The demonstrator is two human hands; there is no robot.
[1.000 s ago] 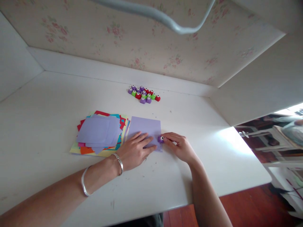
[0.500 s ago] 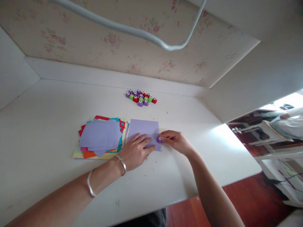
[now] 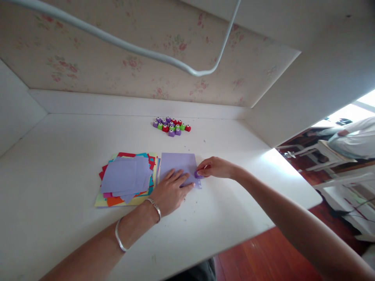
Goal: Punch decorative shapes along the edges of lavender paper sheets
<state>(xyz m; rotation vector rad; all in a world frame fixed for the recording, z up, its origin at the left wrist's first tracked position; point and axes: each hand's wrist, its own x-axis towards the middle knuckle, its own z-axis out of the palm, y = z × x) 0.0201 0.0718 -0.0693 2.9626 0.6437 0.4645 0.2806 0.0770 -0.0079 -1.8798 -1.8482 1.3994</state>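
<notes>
A lilac square of paper (image 3: 178,164) lies flat on the white desk (image 3: 58,156). My left hand (image 3: 171,191) rests palm down on its near part, fingers spread. My right hand (image 3: 215,168) grips a small purple paper punch (image 3: 198,175) that sits over the sheet's right edge. Two silver bangles ring my left wrist.
A stack of coloured paper sheets (image 3: 125,179) with lilac ones on top lies just left of the sheet. A cluster of small purple, green and red punches (image 3: 171,126) stands near the back wall. White side panels flank the desk. Another person sits beyond the desk's right edge.
My right hand has turned and closed more over the punch on the sheet's edge. My left hand stays pressed on the paper. The view has tilted slightly.
</notes>
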